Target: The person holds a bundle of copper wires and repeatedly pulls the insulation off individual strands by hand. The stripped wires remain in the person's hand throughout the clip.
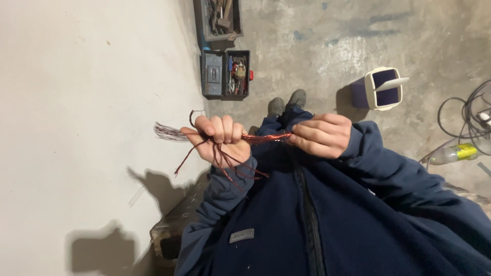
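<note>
Near the middle of the frame, the left hand is closed in a fist around a bundle of copper wires. The right hand, just to the right, pinches the other end of the twisted stretch between thumb and fingers. The twisted part runs level between the two hands. Loose reddish strands hang below the left fist, and a pale frayed tuft sticks out to its left against the wall.

Both arms wear a dark blue fleece that fills the lower centre and right. Two shoes show just above the hands on the concrete floor. At the upper centre an open toolbox lies by the wall, with a tray of tools above it. A white bucket stands at the upper right. At the right edge lie cables and a plastic bottle.
</note>
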